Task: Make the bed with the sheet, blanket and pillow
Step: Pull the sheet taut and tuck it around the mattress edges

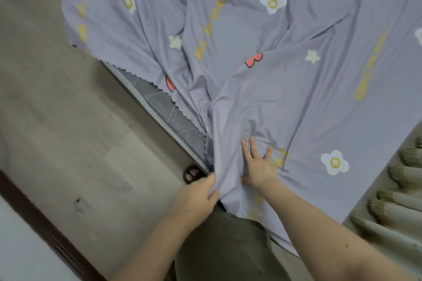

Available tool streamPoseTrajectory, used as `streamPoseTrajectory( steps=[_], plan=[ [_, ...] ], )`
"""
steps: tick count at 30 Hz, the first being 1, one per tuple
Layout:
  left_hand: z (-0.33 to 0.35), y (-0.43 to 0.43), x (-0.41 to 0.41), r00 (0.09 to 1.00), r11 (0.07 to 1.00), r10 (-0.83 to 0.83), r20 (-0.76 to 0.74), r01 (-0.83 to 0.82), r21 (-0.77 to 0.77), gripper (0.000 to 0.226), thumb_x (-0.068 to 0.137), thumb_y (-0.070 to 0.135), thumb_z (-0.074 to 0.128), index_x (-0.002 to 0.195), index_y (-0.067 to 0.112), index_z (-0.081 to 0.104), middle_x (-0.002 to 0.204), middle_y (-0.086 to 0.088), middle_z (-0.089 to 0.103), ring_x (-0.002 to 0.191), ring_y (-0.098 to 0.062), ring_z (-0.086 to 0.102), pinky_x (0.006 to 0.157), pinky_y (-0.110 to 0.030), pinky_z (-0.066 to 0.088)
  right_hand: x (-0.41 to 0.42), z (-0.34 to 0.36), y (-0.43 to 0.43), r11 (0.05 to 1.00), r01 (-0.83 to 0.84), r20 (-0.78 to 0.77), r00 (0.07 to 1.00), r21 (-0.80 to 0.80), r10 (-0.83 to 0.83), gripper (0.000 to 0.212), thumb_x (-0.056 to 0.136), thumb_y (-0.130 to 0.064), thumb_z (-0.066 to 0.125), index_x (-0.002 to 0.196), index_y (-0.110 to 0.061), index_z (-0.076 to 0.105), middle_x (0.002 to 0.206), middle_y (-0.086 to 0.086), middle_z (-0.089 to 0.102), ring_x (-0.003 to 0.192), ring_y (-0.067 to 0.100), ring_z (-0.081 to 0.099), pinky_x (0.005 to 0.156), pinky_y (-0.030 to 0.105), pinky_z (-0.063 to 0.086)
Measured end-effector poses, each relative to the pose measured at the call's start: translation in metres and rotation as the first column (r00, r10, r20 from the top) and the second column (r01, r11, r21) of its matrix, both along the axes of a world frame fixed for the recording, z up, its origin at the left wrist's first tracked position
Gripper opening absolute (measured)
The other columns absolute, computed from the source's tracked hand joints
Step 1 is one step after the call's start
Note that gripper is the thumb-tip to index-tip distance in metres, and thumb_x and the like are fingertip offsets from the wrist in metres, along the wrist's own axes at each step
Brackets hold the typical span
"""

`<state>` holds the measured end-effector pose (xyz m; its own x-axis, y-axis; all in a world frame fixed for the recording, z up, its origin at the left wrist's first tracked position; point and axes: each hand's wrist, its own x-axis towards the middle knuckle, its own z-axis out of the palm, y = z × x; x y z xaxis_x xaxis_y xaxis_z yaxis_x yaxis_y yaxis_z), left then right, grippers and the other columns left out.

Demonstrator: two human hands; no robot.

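A lilac sheet (285, 80) printed with white flowers, stars and yellow letters lies wrinkled over the bed and hangs over the near edge. A strip of the grey quilted mattress (159, 102) shows bare along the left side, past the sheet's zigzag edge. My left hand (198, 196) pinches a bunch of the sheet at the mattress's near corner. My right hand (258, 166) lies flat on the sheet just to the right, fingers spread. No blanket or pillow is in view.
Beige wood-look floor (80, 132) runs along the bed's left side. My foot in a dark sandal (193, 174) stands by the corner. A dark brown baseboard (34, 219) crosses the lower left. Beige pleated curtain folds (399, 201) lie at the right.
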<state>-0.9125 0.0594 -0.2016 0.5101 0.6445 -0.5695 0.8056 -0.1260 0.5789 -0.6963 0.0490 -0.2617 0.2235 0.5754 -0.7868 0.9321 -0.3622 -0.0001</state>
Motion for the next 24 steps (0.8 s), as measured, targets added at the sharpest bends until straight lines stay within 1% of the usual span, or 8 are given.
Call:
streamPoseTrajectory(
  steps=[2, 4, 6, 9, 14, 19, 22, 24],
  plan=[
    [0.006, -0.003, 0.008, 0.993, 0.993, -0.114, -0.032, 0.114, 0.011, 0.037, 0.096, 0.037, 0.04, 0.13, 0.024, 0.037, 0.111, -0.008, 0.06, 0.101, -0.035, 0.058, 0.072, -0.037, 0.043, -0.001, 0.015, 0.015, 0.995, 0.006, 0.011, 1.0, 0.099, -0.007, 0.077, 0.088, -0.041, 0.055, 0.152, -0.025, 0.017, 0.16, 0.005, 0.016, 0.131, 0.046, 0.038, 0.096, 0.048, 0.045],
    [0.006, 0.002, 0.013, 0.985, 0.988, -0.155, -0.078, 0.155, -0.002, 0.041, 0.097, 0.03, 0.038, 0.137, 0.021, 0.033, 0.112, -0.008, 0.06, 0.101, -0.034, 0.058, 0.069, -0.035, 0.036, -0.006, 0.035, 0.037, 0.919, 0.191, -0.038, 0.981, 0.345, -0.189, 0.036, 0.095, -0.038, 0.043, 0.116, -0.015, 0.061, 0.124, 0.017, 0.06, 0.103, 0.038, 0.062, 0.079, 0.04, 0.048],
    [0.007, 0.012, 0.016, 0.982, 0.984, -0.18, -0.058, 0.18, -0.018, 0.035, 0.096, 0.029, 0.038, 0.13, 0.021, 0.037, 0.109, -0.007, 0.059, 0.099, -0.033, 0.058, 0.068, -0.035, 0.035, -0.017, 0.052, 0.06, 0.731, 0.326, -0.155, 0.943, 0.599, -0.293, 0.032, 0.097, -0.036, 0.041, 0.101, -0.015, 0.065, 0.104, 0.012, 0.066, 0.094, 0.033, 0.063, 0.075, 0.038, 0.048],
    [0.009, 0.029, 0.02, 0.966, 0.963, -0.252, 0.055, 0.256, -0.083, 0.023, 0.094, 0.034, 0.042, 0.111, 0.019, 0.042, 0.106, -0.007, 0.056, 0.097, -0.033, 0.056, 0.072, -0.038, 0.042, -0.052, 0.067, 0.1, 0.492, 0.188, -0.218, 0.976, 0.85, 0.004, 0.024, 0.092, -0.027, 0.054, 0.107, -0.01, 0.062, 0.105, 0.008, 0.059, 0.093, 0.023, 0.055, 0.077, 0.03, 0.044],
    [0.002, 0.063, 0.014, 0.927, 0.914, -0.368, 0.077, 0.375, -0.154, 0.04, 0.094, 0.044, 0.044, 0.125, 0.02, 0.05, 0.125, -0.005, 0.054, 0.112, -0.026, 0.055, 0.09, -0.039, 0.045, -0.094, 0.026, 0.149, 0.891, 0.095, 0.006, 0.994, 0.445, -0.109, 0.046, 0.088, -0.035, 0.058, 0.123, -0.007, 0.047, 0.125, 0.01, 0.044, 0.118, 0.028, 0.041, 0.087, 0.039, 0.044],
    [0.013, 0.127, -0.022, 0.974, 0.854, 0.224, 0.034, -0.18, -0.488, 0.033, 0.101, 0.036, 0.04, 0.106, 0.016, 0.065, 0.102, -0.004, 0.067, 0.085, -0.021, 0.065, 0.084, -0.036, 0.052, -0.107, 0.026, 0.172, 0.894, 0.252, -0.026, 0.965, 0.371, -0.261, 0.041, 0.086, -0.021, 0.052, 0.127, -0.017, 0.053, 0.126, 0.01, 0.052, 0.121, 0.03, 0.039, 0.091, 0.04, 0.03],
    [0.019, 0.181, -0.045, 0.774, 0.573, 0.627, -0.091, -0.537, -0.618, 0.049, 0.098, 0.049, 0.032, 0.103, 0.016, 0.067, 0.086, 0.0, 0.073, 0.07, -0.017, 0.069, 0.059, -0.023, 0.055, -0.147, 0.049, 0.196, 0.833, 0.336, -0.264, 0.935, 0.438, -0.238, 0.038, 0.085, -0.027, 0.054, 0.122, -0.018, 0.058, 0.116, 0.012, 0.057, 0.115, 0.031, 0.044, 0.087, 0.039, 0.03],
    [0.02, 0.22, -0.063, 0.579, 0.32, 0.807, -0.115, -0.593, -0.739, 0.058, 0.085, 0.066, 0.035, 0.101, 0.022, 0.068, 0.087, 0.001, 0.076, 0.076, -0.014, 0.072, 0.06, -0.024, 0.056, -0.179, 0.064, 0.213, 0.832, 0.434, -0.468, 0.848, 0.347, -0.248, 0.023, 0.09, -0.024, 0.052, 0.11, -0.014, 0.06, 0.112, 0.015, 0.062, 0.112, 0.033, 0.05, 0.089, 0.041, 0.033]
  ],
)
